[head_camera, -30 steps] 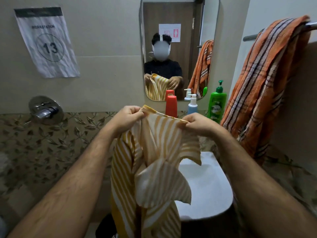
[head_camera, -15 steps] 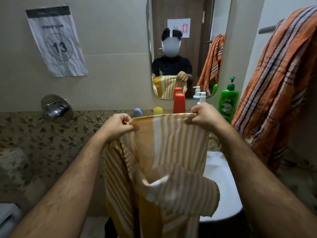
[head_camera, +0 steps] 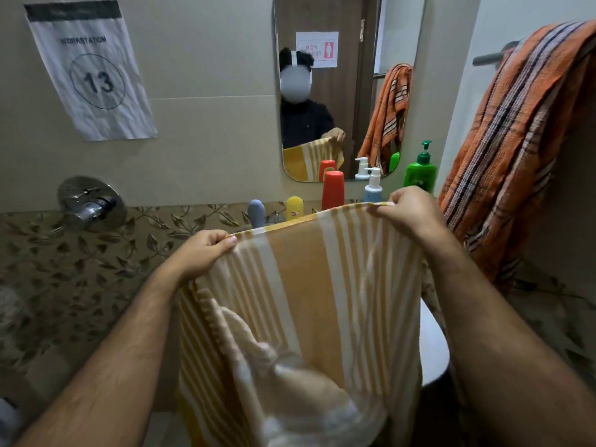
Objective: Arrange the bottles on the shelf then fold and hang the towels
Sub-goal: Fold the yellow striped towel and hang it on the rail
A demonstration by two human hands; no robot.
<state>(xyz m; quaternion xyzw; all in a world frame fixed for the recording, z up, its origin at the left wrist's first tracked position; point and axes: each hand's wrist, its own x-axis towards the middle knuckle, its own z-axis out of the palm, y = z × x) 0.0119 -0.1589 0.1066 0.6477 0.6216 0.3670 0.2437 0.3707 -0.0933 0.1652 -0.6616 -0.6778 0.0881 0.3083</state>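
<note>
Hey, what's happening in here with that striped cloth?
A person stands at a bathroom sink, holding a yellow striped towel stretched out by its top edge, left hand pinching one corner and right hand the other. It is spread flat, not yet folded. An orange towel already hangs over the rail on the right. Bottles stand in a row below the mirror: blue-grey, yellow, red, a white pump bottle and a green pump bottle.
</note>
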